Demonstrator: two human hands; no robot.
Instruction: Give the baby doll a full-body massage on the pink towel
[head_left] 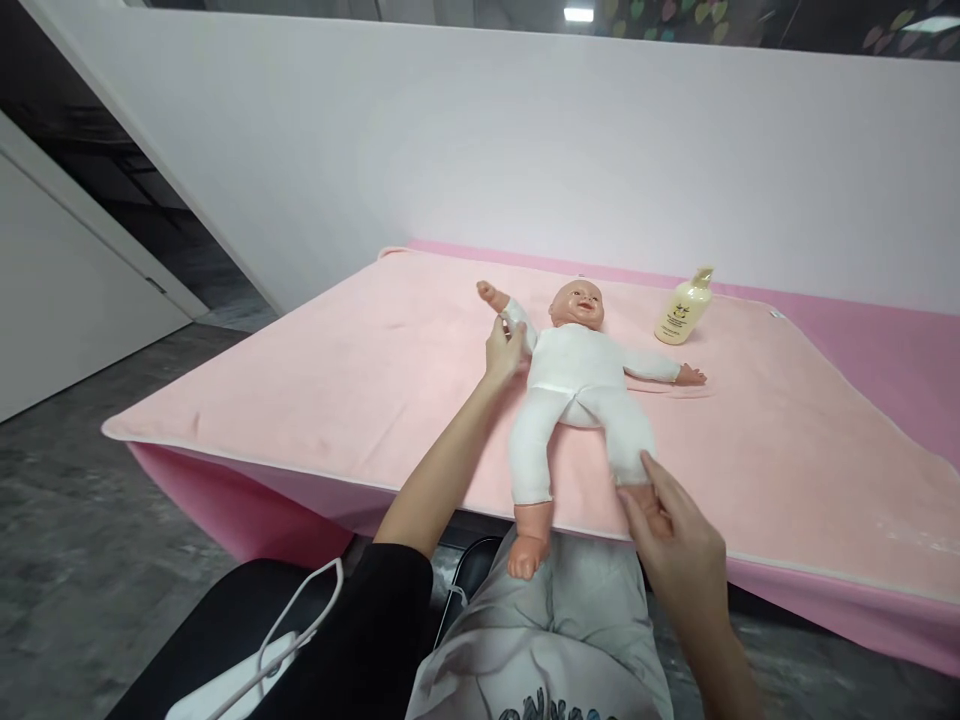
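A baby doll [581, 365] with a white cloth body lies face up on a pale pink blanket [315, 370], its head toward the wall. My left hand [504, 350] is closed around the doll's raised arm on the left, below its plastic hand. Down at the table's near edge, my right hand [671, 520] grips the doll's lower leg on the right, thumb and fingers on either side; the foot there is mostly hidden by my hand. The doll's other foot [528, 555] sticks out past the edge over my lap.
A pale yellow pump bottle [684, 308] stands on the blanket right of the doll's head. Behind the table rises a white wall [465, 150]. A white device with a cable [251, 680] lies at the lower left, near my left sleeve.
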